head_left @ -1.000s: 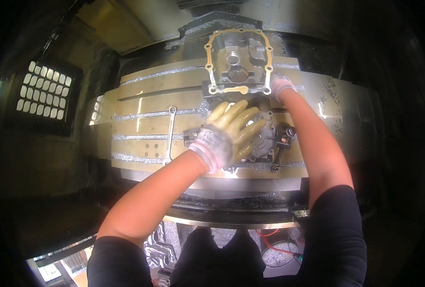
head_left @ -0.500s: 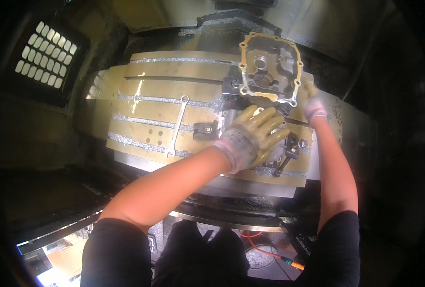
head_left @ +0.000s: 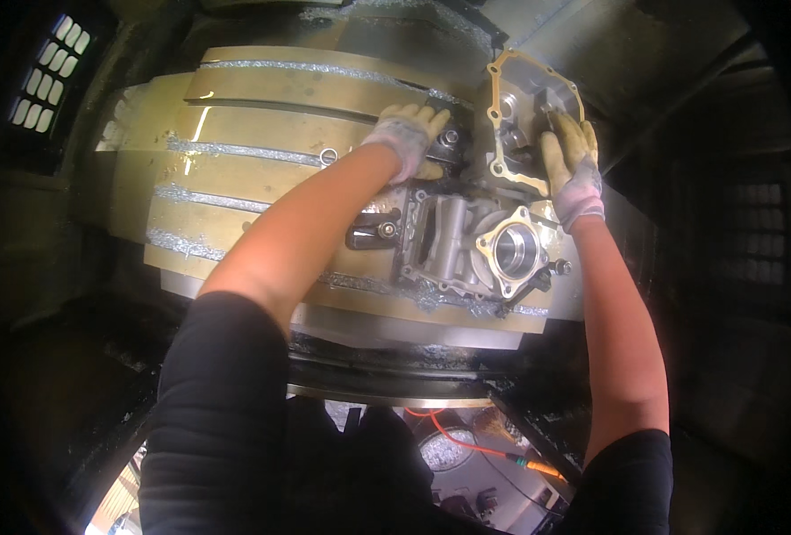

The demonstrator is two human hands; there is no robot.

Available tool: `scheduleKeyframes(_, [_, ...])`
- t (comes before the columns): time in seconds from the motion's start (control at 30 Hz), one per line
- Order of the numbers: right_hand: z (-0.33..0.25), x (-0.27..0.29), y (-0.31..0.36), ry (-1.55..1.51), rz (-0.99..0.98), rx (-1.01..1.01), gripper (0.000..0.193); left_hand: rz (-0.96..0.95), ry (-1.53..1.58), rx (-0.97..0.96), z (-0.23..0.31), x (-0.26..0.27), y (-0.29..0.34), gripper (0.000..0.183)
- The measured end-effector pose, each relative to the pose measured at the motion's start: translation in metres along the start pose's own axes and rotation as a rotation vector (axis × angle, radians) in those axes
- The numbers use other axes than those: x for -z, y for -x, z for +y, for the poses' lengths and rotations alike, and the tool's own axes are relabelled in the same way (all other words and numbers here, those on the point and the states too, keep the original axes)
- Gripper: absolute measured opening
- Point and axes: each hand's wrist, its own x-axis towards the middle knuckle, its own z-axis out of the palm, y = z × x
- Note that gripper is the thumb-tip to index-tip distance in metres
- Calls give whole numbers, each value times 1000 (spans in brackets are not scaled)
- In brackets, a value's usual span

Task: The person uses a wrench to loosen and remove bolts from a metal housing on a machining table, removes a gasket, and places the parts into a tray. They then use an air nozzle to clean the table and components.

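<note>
My left hand (head_left: 409, 141), in a soiled glove, rests over the table beside a dark clamp with a bolt (head_left: 450, 137). Its fingers are spread, with the thumb apart. On the upper right, my right hand (head_left: 575, 169), gloved too, lies with extended fingers against the near right side of a box-shaped metal housing (head_left: 500, 147). That housing has a machined, holed rim and faces upward. Nearer me sits a second grey casting (head_left: 449, 236) with a round flanged bore (head_left: 514, 251). A wrench's ring end (head_left: 327, 157) shows beside my left forearm, which hides the rest.
The slotted machine table (head_left: 270, 134) carries metal chips (head_left: 186, 245) in its grooves. Another black clamp (head_left: 373, 232) holds the near casting's left side; a bolt (head_left: 563, 267) stands at its right. Dark machine walls surround the table. Below, a red hose (head_left: 467, 443) crosses the floor area.
My left hand has moved up and away from the near casting, uncovering its bore. My right hand has come inward onto the housing's rim. The view has shifted, and my forearm now covers most of the wrench.
</note>
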Motion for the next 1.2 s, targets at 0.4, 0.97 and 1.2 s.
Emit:
scheduleKeyframes(0.4, [6,1,-4,74,-11,10,49,-350,41,112,-23,20,16,91])
scheduleKeyframes(0.97, [-50,41,107,-372,-410,-807,74,-366,625,1363,105,9,630,70])
scheduleKeyframes(1.2, [-60,23,140,-822,-174,-908,53,-556,598,1365,140,1,754,63])
